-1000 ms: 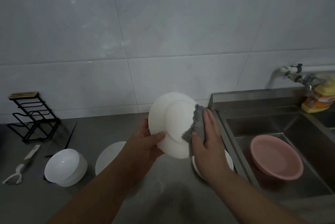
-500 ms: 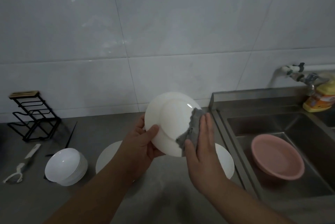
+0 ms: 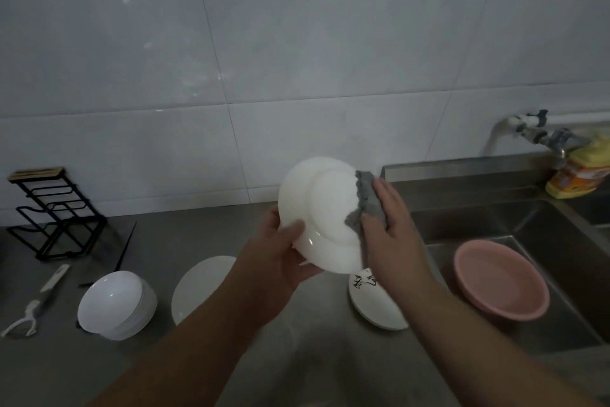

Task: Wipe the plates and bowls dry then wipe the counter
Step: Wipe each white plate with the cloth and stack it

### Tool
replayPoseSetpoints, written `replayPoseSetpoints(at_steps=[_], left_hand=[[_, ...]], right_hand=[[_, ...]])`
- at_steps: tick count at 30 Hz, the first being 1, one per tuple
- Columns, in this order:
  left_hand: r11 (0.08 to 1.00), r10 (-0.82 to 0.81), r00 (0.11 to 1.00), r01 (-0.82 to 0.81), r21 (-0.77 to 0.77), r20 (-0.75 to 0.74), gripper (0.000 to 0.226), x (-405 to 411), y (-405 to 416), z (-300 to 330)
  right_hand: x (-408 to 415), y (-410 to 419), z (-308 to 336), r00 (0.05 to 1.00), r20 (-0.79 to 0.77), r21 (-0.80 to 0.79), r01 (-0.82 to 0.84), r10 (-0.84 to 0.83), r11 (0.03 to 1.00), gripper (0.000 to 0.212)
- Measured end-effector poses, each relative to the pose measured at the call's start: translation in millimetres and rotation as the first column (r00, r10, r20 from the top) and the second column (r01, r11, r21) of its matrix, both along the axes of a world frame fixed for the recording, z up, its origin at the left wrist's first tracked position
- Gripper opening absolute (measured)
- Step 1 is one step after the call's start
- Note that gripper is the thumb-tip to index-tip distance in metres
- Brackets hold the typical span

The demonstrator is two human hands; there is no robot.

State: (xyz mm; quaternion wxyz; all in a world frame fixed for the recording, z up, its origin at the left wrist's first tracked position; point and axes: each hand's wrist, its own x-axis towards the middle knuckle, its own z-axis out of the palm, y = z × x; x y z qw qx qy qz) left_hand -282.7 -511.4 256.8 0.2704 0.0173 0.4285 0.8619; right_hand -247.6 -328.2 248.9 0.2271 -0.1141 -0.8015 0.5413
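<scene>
My left hand (image 3: 275, 256) grips a white plate (image 3: 321, 208) by its lower left rim, holding it tilted with its underside toward me above the counter. My right hand (image 3: 388, 231) presses a grey cloth (image 3: 366, 200) flat against the plate's right edge with straight fingers. Below on the grey counter (image 3: 165, 241) lie a white plate (image 3: 201, 284), partly hidden by my left arm, and a plate with black markings (image 3: 373, 304) under my right wrist. A stack of white bowls (image 3: 115, 304) sits at the left.
A black wire rack (image 3: 52, 215) stands at the back left, with a white peeler (image 3: 33, 304) in front of it. The steel sink (image 3: 528, 241) on the right holds a pink basin (image 3: 500, 278). A tap (image 3: 541, 136) and a yellow bottle (image 3: 581, 172) are at the far right.
The cloth and my right hand have slid up along the plate's right edge. The plate has turned slightly in my left hand.
</scene>
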Motion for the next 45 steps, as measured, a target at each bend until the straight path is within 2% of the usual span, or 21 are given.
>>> replayPoseSetpoints(at_steps=[3, 6, 10, 14, 18, 21, 24, 26, 28, 31, 34, 35, 36, 41, 45], left_hand=[[0.991, -0.120, 0.993, 0.121, -0.049, 0.020, 0.053, -10, -11, 8], [0.991, -0.110, 0.994, 0.111, -0.070, 0.019, 0.052, -10, -9, 10], [0.996, 0.070, 0.997, -0.072, 0.061, 0.034, 0.052, -7, 0, 3], [0.984, 0.160, 0.984, -0.165, 0.066, 0.076, 0.050, -2, 8, -6], [0.979, 0.177, 0.980, -0.185, 0.081, 0.096, 0.056, -6, 9, -6], [0.973, 0.203, 0.974, -0.212, 0.092, 0.100, 0.048, -12, 12, -3], [0.972, 0.199, 0.973, -0.210, 0.102, 0.113, 0.044, -12, 14, -3], [0.977, 0.191, 0.975, -0.200, 0.076, 0.115, 0.044, -12, 10, -7], [0.987, 0.136, 0.983, -0.145, 0.066, 0.127, 0.052, -10, 5, -13], [0.997, 0.023, 0.989, -0.033, 0.065, 0.148, 0.054, -5, -1, -23], [0.996, -0.090, 0.987, 0.089, 0.009, 0.137, 0.050, -6, -7, -31], [0.992, -0.120, 0.984, 0.123, -0.012, 0.131, 0.050, -9, -10, -34], [0.988, -0.145, 0.982, 0.150, -0.041, 0.121, 0.049, -12, -12, -38], [0.939, -0.221, 0.962, 0.254, -0.233, 0.158, 0.045, -19, -4, -64], [0.793, -0.151, 0.979, 0.204, -0.574, 0.140, 0.027, -12, 20, -87]], right_hand=[[-14, 29, 17, 0.987, 0.044, 0.103, -0.156, 0.153, 0.982, 0.051], [-16, 38, 25, 0.973, 0.087, 0.183, -0.224, 0.212, 0.957, 0.053], [12, -4, 1, 0.985, 0.135, 0.302, -0.145, 0.108, 0.942, 0.065], [38, -46, -35, 0.976, 0.196, 0.376, -0.169, 0.100, 0.911, 0.074], [4, -16, -30, 0.992, 0.108, 0.359, -0.107, 0.073, 0.927, 0.069], [-5, -18, -22, 0.991, 0.131, 0.281, -0.058, 0.022, 0.958, 0.066], [20, -52, -25, 0.993, 0.094, 0.508, -0.107, 0.068, 0.855, 0.071], [30, -58, -36, 0.988, 0.126, 0.571, -0.148, 0.092, 0.808, 0.074], [21, -47, -43, 0.983, 0.171, 0.506, -0.145, 0.066, 0.850, 0.076], [2, -18, -37, 0.979, 0.205, 0.313, -0.067, 0.002, 0.948, 0.073], [-1, 14, -24, 0.948, 0.317, 0.115, -0.022, -0.016, 0.993, 0.042], [2, 24, -24, 0.940, 0.340, 0.110, -0.007, -0.030, 0.994, 0.028], [6, 33, -26, 0.933, 0.356, 0.128, 0.006, -0.052, 0.992, 0.023], [38, 64, -46, 0.880, 0.470, 0.148, -0.002, -0.068, 0.989, 0.049], [70, 83, -74, 0.787, 0.616, -0.085, 0.015, 0.041, 0.996, 0.056]])
